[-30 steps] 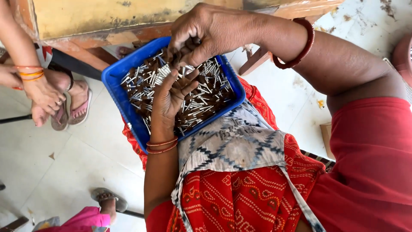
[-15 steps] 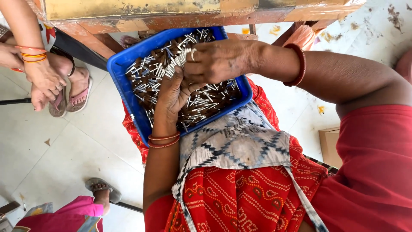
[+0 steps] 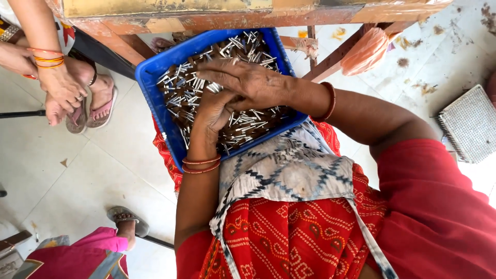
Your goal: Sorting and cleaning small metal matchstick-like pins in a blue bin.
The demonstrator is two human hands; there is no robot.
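A blue plastic tray (image 3: 155,103) rests on my lap, filled with several small pins (image 3: 253,121) that have silver shafts and brown ends. My left hand (image 3: 212,111), with red bangles at the wrist, lies palm up over the tray. My right hand (image 3: 253,82) lies flat across the left palm, fingers pointing left. A small bunch of pins (image 3: 213,88) shows at my right fingertips, pressed between the two hands. Most of the bunch is hidden under my right hand.
A worn wooden table edge (image 3: 206,13) runs just beyond the tray. Another person's hands with orange bangles (image 3: 59,85) and sandalled feet (image 3: 101,101) are at the left. A white perforated tray (image 3: 470,124) lies on the floor at right. A pink-clothed leg (image 3: 88,256) is at bottom left.
My right hand has come down from above the tray and now lies flat over my left palm. The view has shifted, so the tray sits lower in the picture.
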